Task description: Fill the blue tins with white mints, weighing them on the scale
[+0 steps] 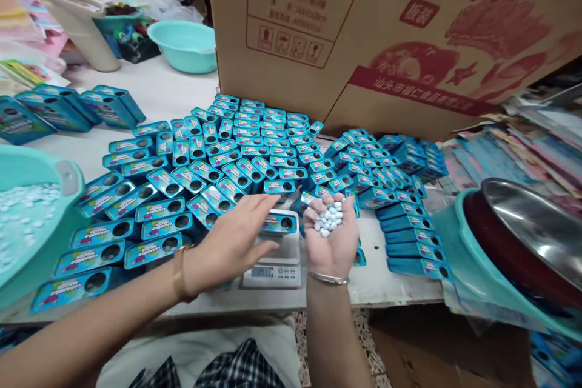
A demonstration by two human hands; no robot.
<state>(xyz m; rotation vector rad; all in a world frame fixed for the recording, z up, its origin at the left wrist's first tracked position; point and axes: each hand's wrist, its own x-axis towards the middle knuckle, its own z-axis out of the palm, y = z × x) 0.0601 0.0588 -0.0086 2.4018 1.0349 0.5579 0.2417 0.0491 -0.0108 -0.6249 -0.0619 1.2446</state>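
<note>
pale-blue candies sit heaped in your r. hand, just right of centre frame, fingers curled up as a cup; prob. light, hard & slick, apt to roll, so hold the palm level & curl the fingertips. your l. hand is spread, thumb apart from fingers, by a blue tin on the white scale, mid-frame; can't tell if it touches. tin's likely light, stiff, dentable: take its long sides, clear of the top hole. beyond, rows of tins; far left, teal basin w/ loose sweets.
</note>
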